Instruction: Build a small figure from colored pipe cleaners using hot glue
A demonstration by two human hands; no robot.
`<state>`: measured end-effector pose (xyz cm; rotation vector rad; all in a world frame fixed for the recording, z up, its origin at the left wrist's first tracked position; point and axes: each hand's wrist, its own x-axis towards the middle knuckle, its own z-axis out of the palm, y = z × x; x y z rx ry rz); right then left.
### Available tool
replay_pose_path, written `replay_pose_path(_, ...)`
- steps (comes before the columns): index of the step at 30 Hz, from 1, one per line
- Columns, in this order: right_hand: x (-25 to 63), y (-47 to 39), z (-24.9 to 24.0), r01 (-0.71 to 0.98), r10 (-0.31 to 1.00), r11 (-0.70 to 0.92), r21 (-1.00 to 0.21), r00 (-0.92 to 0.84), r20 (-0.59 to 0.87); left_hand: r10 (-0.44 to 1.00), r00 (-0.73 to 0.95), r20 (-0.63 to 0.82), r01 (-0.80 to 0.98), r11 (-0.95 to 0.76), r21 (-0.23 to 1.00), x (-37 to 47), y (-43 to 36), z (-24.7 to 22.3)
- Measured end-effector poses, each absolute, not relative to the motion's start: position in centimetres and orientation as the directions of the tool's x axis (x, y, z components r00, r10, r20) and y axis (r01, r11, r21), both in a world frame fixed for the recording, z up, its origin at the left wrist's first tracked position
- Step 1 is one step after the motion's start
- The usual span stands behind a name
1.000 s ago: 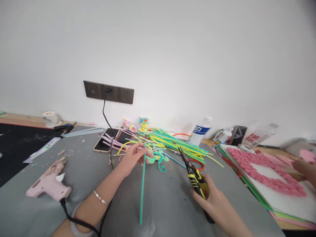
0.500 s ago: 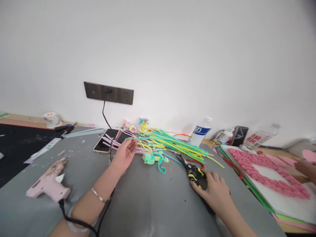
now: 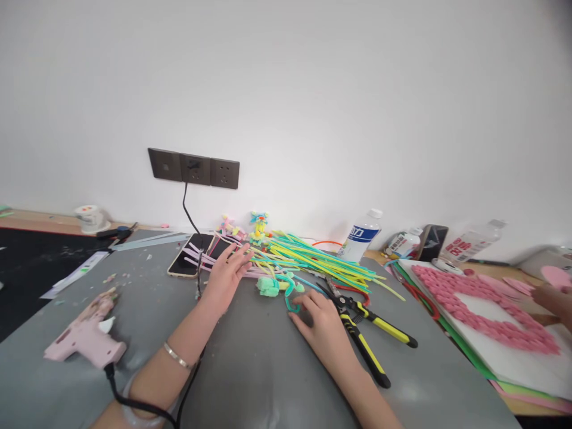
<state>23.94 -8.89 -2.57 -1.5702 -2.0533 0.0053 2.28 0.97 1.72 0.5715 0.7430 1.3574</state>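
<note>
L hand (image 3: 226, 274): palm down, fingers extended and slightly apart, nothing seen in grasp; pos. over the near end of the lilac pipe cleaners (image 3: 193, 260), contact w/ them can't be confirmed. R hand (image 3: 319, 322): fingers bent, partly closed, tips at the curled teal tail of the green pipe-cleaner figure (image 3: 268, 286); whether tail is gripped, can't tell. Figure lies on the grey worktable (image 3: 254, 369) btwn the hands, in front of the yellow & teal pipe cleaners (image 3: 322, 262). Black-and-yellow pliers (image 3: 354, 329) lie immed. R of R hand, handles spread, unheld. Pink glue gun (image 3: 87, 339) on its side, far L, w/ black cord attached. Smartphone (image 3: 182, 266) lies partly under the lilac stems. Blue-labelled bottle (image 3: 361, 238) stands tilted at rear, nr wall. Co-worker's hand (image 3: 552, 302) at R edge, beyond the pink braided piece (image 3: 487, 316).
</note>
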Motion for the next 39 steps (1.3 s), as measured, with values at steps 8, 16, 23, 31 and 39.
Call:
replay_pose_path(8,23.6,-8.6,-1.2,0.730,0.976,0.201,-0.653,-0.094,0.195,0.989,0.146,0.035,-0.457,0.036,0.889,2.4,0.3,1.3)
replay_pose_path(16,21.8,-5.3,1.7,-0.135,0.945,0.129,-0.982,-0.283,0.163,0.923,0.360,0.132,-0.224,-0.052,0.973,2.9,-0.6,1.4)
replay_pose_path(23,19.0,-1.5,0.9,-0.433,0.934,-0.018,-0.901,-0.328,0.139,0.939,0.313,0.142,-0.254,-0.061,0.965,3.0,-0.5,1.3)
replay_pose_path(31,19.1,-2.8,0.0,-0.346,0.979,0.075,-0.935,-0.155,0.135,0.934,0.327,0.141,-0.219,-0.070,0.973,3.3,-1.0,1.4)
replay_pose_path(39,19.5,-2.7,0.2,-0.118,0.990,0.141,-0.983,-0.009,0.143,0.914,0.402,0.057,-0.108,-0.014,0.994,3.5,-1.4,1.4)
